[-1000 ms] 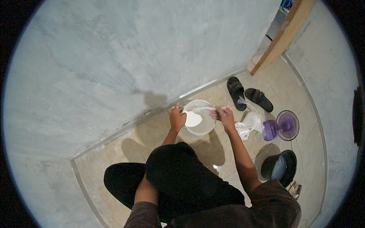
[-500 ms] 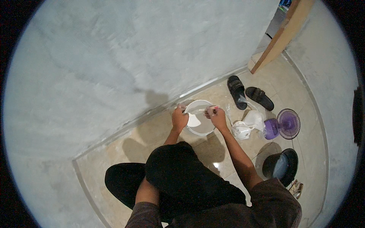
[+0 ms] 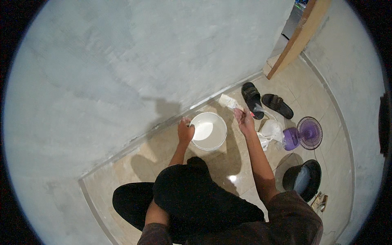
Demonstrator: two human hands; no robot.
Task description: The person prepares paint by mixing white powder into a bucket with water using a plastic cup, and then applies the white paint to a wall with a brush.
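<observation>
My left hand (image 3: 185,131) is closed on the left rim of a white bucket (image 3: 223,136), which is tilted a little and has white liquid, like paint, pooled on its left side. Beyond the bucket's right side, my right hand (image 3: 244,120) grips what looks like a flat paintbrush (image 3: 228,101) by its handle. Its broad white-coated head points up and left, toward the foot of the wall. A small red part of the handle shows beside my fingers.
A grey wall (image 3: 143,53) rises ahead. To the right are black sandals (image 3: 277,105), a white plastic bag (image 3: 270,130), a purple fan (image 3: 309,133) and a black bucket (image 3: 312,179) with water-like contents. A wooden door edge (image 3: 292,43) stands at far right.
My right hand has lifted the paintbrush out of the white bucket, moving right and turning its head up. The bucket and my left hand have shifted slightly left.
</observation>
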